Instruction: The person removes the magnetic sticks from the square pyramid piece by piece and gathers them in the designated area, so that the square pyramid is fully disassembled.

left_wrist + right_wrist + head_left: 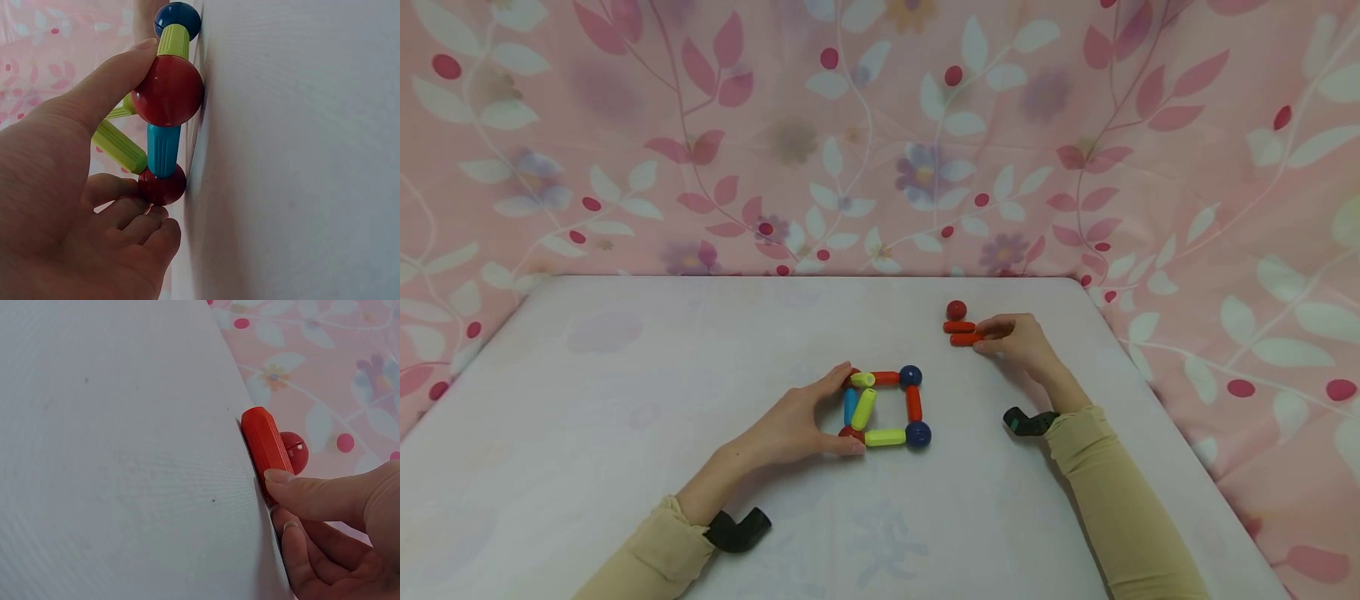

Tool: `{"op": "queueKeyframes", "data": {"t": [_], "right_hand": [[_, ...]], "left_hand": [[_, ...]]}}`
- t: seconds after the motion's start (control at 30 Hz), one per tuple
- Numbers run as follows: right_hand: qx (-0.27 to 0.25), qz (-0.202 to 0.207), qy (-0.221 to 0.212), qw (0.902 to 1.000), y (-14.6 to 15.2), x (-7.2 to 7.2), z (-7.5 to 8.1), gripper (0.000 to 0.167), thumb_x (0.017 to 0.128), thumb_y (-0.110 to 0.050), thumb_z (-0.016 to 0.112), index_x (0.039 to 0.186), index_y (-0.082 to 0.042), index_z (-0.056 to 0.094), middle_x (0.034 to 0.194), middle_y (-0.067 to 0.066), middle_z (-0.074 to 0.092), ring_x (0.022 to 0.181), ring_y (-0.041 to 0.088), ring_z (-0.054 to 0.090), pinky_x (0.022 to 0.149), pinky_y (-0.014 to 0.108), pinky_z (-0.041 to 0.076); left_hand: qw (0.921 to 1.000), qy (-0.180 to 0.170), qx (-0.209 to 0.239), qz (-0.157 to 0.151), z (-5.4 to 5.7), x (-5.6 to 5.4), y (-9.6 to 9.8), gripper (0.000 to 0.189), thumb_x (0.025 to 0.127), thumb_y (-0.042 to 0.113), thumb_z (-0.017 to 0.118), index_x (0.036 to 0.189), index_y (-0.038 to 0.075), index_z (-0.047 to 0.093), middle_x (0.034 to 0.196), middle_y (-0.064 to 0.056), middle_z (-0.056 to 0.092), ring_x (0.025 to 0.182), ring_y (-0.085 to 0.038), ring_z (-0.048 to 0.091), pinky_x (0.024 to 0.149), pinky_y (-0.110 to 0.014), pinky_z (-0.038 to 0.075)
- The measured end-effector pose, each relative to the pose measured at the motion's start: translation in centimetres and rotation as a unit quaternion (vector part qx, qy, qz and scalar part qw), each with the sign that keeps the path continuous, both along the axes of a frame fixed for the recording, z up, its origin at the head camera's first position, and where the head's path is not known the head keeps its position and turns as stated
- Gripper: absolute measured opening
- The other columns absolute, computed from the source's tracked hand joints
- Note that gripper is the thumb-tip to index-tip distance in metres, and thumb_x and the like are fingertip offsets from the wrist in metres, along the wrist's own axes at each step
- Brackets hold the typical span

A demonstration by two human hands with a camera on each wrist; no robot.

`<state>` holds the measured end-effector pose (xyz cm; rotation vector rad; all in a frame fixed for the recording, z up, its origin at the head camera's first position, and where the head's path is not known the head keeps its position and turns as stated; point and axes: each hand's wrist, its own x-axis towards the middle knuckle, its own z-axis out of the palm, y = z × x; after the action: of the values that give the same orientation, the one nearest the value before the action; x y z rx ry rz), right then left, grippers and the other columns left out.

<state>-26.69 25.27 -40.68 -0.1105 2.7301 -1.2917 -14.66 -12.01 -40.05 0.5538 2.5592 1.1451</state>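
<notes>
A square frame of magnetic rods and balls lies on the table, with blue balls (917,434) at its right corners and red balls (167,90) at its left ones. Its sides are two red rods, a yellow-green rod (885,437) and a blue rod (164,151); two more yellow-green rods rise from the red balls. My left hand (793,421) holds the frame's left side, thumb at the near red ball, fingers around the far one. Farther right, my right hand (1018,342) pinches the end of a red rod (265,440) between thumb and fingers.
Just beyond the pinched rod lie a second red rod (958,327) and a loose red ball (956,310). The white-covered table (625,400) ends at a pink floral curtain (880,167) behind and at the right. Each wrist wears a black camera mount.
</notes>
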Motion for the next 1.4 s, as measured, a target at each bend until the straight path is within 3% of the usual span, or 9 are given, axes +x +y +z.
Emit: {"op": "queueKeyframes", "data": {"t": [0.3, 0.8, 1.4], "right_hand": [[-0.025, -0.025, -0.005, 0.9993, -0.25, 0.08, 0.11, 0.039, 0.089, -0.013, 0.075, 0.125, -0.003, 0.067, 0.124, 0.019, 0.066, 0.112, 0.032, 0.056, 0.1, 0.041, 0.048], [-0.011, -0.022, 0.001, 0.9997, -0.27, 0.2, 0.07, 0.039, 0.09, -0.02, 0.075, 0.124, -0.002, 0.068, 0.126, 0.019, 0.064, 0.114, 0.032, 0.053, 0.098, 0.04, 0.046], [-0.021, -0.019, 0.002, 0.9996, -0.25, 0.09, 0.35, 0.032, 0.088, -0.02, 0.078, 0.114, -0.004, 0.071, 0.116, 0.016, 0.069, 0.107, 0.026, 0.059, 0.089, 0.028, 0.047]], "left_hand": [[1.0, 0.001, 0.0, 0.0, 0.01, 0.02, 0.0, 0.106, 0.074, 0.051, 0.085, 0.159, 0.024, 0.028, 0.164, 0.008, 0.027, 0.152, -0.019, 0.025, 0.119, -0.053, 0.029], [1.0, 0.003, -0.001, -0.002, -0.07, -0.08, 0.01, 0.106, 0.075, 0.051, 0.084, 0.159, 0.023, 0.028, 0.164, 0.006, 0.028, 0.152, -0.022, 0.026, 0.118, -0.055, 0.031], [0.9999, 0.01, 0.005, -0.006, -0.06, -0.08, -0.01, 0.106, 0.075, 0.051, 0.084, 0.159, 0.02, 0.028, 0.163, 0.004, 0.029, 0.152, -0.023, 0.026, 0.118, -0.054, 0.029]]}}
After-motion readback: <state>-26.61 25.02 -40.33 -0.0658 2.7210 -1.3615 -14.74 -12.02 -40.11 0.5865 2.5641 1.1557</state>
